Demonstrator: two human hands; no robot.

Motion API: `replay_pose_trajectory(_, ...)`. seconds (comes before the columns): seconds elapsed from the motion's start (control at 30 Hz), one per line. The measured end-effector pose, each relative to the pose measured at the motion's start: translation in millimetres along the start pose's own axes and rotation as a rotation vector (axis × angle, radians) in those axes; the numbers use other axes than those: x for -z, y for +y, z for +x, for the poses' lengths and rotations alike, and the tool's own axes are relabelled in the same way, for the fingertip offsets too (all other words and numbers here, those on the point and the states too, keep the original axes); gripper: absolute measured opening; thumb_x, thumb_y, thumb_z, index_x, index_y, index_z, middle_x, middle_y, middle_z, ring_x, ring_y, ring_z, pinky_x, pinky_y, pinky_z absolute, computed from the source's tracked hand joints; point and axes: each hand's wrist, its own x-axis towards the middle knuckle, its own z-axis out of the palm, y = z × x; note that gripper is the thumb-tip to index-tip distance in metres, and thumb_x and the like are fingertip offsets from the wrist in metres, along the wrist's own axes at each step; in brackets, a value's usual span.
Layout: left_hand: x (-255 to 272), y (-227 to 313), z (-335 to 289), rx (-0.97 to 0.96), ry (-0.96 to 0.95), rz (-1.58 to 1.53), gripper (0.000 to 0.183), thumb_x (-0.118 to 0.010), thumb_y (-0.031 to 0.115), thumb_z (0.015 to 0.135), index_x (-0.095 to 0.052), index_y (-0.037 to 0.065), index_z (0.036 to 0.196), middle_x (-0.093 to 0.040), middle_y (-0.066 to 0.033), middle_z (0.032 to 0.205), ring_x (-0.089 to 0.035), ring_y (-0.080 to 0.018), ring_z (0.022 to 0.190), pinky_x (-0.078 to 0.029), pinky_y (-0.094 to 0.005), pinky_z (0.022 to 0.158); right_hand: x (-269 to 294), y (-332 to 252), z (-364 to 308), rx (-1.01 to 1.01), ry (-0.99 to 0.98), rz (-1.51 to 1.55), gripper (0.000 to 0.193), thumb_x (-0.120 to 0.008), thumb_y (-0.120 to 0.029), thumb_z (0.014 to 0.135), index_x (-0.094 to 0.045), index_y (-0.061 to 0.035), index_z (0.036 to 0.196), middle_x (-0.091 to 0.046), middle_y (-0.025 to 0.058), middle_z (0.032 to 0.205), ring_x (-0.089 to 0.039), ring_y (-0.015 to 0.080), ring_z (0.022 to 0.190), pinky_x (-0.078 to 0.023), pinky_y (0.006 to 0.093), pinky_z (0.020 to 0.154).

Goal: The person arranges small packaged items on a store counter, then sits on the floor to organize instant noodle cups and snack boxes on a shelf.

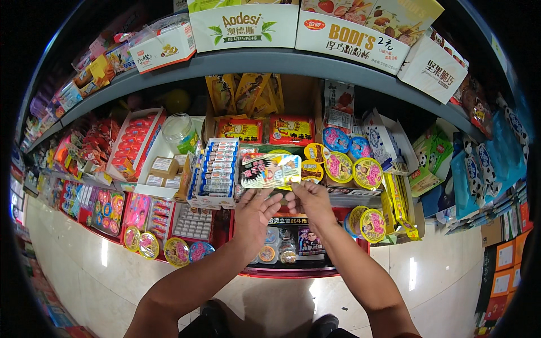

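A flat, colourful cartoon-printed packet (270,170) is held level above the lower shelf of sweets. My right hand (311,201) pinches its lower right corner between thumb and finger. Just below the packet's near edge is my left hand (255,213), palm turned up and fingers apart; whether its fingertips touch the packet is hard to tell. Left of the packet stands a box of blue-and-white wrapped sticks (218,169). To its right are round tubs with yellow lids (367,173) and blue lids (336,139).
A grey upper shelf (248,58) carrying white snack boxes (245,27) crosses above my hands. Red bags (291,130) lie behind the packet. At the left are a clear jar (179,130) and small brown boxes (164,166). Yellow packs (399,203) stick out at the right.
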Motion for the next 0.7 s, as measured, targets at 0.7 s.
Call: replay_pose_trajectory(0.7,-13.5,-1.4,9.7,0.021,-0.091,0.346,0.062,-0.052,0.003,0.092,-0.025,-0.001,0.148,-0.036,-0.0146,0.148,-0.058,-0.0210,0.108,-0.050,-0.0347,0.086,-6.5,40.0,38.4,-0.091,0.379,0.512,0.021,-0.061,-0.025,0.095,-0.062,-0.0048,0.101,-0.065,0.0055,0.084,-0.060,0.0127,0.064,-0.053,0.0262,0.053)
